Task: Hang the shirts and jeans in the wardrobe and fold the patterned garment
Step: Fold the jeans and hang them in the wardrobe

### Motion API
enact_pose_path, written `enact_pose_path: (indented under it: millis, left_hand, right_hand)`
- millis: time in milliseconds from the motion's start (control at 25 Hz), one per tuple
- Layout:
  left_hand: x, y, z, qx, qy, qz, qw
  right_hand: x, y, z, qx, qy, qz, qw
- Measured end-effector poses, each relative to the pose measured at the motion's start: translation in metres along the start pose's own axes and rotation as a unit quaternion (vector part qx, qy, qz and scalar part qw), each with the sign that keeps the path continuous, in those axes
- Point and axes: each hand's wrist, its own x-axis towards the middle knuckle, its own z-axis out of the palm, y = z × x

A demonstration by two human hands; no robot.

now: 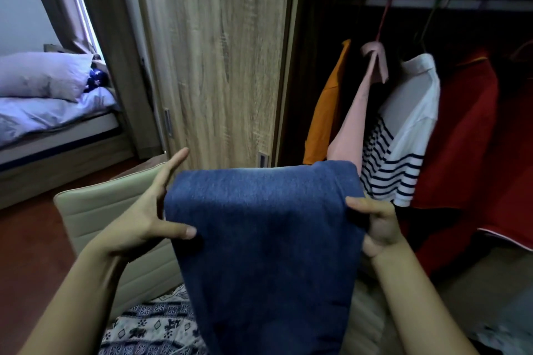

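Before the wardrobe (213,66), the limp, probably heavy blue jeans (259,239) were held near the fold, pinched by the left hand (144,219) and clenched in the grip of the right hand (380,228).

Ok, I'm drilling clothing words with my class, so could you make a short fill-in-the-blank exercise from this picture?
1. The left hand and the right hand both hold a pair of blue ___.
2. The pink shirt hangs between the orange shirt and a white shirt with dark ___.
3. The red garment hangs to the ___ of the white shirt.

Missing words: jeans; stripes; right.
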Motion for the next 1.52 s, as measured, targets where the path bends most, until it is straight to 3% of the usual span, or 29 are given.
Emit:
enact_pose_path:
  millis: [280, 360, 440, 520, 640, 720, 840, 880, 960, 1040, 1120, 1200, 1360, 1520]
  left_hand:
    - [0.019, 0.015, 0.01, -0.019, 0.112, 0.09, 0.989]
    - [0.021, 0.018, 0.01, 0.009, 0.134, 0.101, 0.986]
    - [0.02, 0.017, 0.015, 0.037, 0.147, 0.103, 0.983]
    - [0.019, 0.01, 0.021, 0.041, 0.168, 0.1, 0.98]
    - [0.017, 0.002, 0.022, 0.018, 0.216, 0.091, 0.972]
    - [0.013, 0.001, 0.026, 0.006, 0.235, 0.093, 0.967]
    - [0.012, 0.008, 0.037, -0.003, 0.24, 0.105, 0.965]
    - [0.014, 0.01, 0.04, -0.003, 0.246, 0.115, 0.962]
    - [0.022, 0.016, 0.042, -0.013, 0.278, 0.127, 0.952]
    - [0.031, 0.024, 0.042, -0.037, 0.304, 0.124, 0.944]
    - [0.035, 0.031, 0.042, -0.056, 0.301, 0.107, 0.946]
    - [0.036, 0.036, 0.042, -0.08, 0.287, 0.082, 0.951]
    - [0.042, 0.039, 0.031, -0.083, 0.265, 0.047, 0.959]
    - [0.054, 0.031, 0.005, 0.05, 0.225, -0.005, 0.973]
  right_hand:
    - [0.005, -0.012, 0.019, 0.11, 0.04, -0.055, 0.992]
    - [0.004, -0.018, 0.021, 0.036, 0.035, -0.006, 0.999]
    - [0.006, -0.024, 0.02, -0.101, 0.097, 0.001, 0.99]
    - [0.008, -0.025, 0.017, -0.274, 0.184, -0.063, 0.942]
    - [0.01, -0.018, 0.016, -0.474, 0.264, -0.198, 0.816]
    - [0.013, -0.012, 0.015, -0.496, 0.281, -0.294, 0.767]
    - [0.027, -0.021, 0.02, -0.475, 0.326, -0.382, 0.722]
    - [0.032, -0.025, 0.018, -0.455, 0.332, -0.398, 0.724]
    - [0.038, -0.028, 0.006, -0.386, 0.292, -0.394, 0.782]
    - [0.037, -0.013, -0.019, -0.339, 0.223, -0.33, 0.852]
    - [0.028, 0.023, -0.034, -0.37, 0.152, -0.221, 0.89]
    - [0.022, 0.054, -0.034, -0.383, 0.117, -0.144, 0.905]
    - [0.036, 0.055, -0.024, -0.356, 0.203, -0.152, 0.899]
    - [0.039, 0.042, -0.017, -0.378, 0.195, -0.162, 0.89]
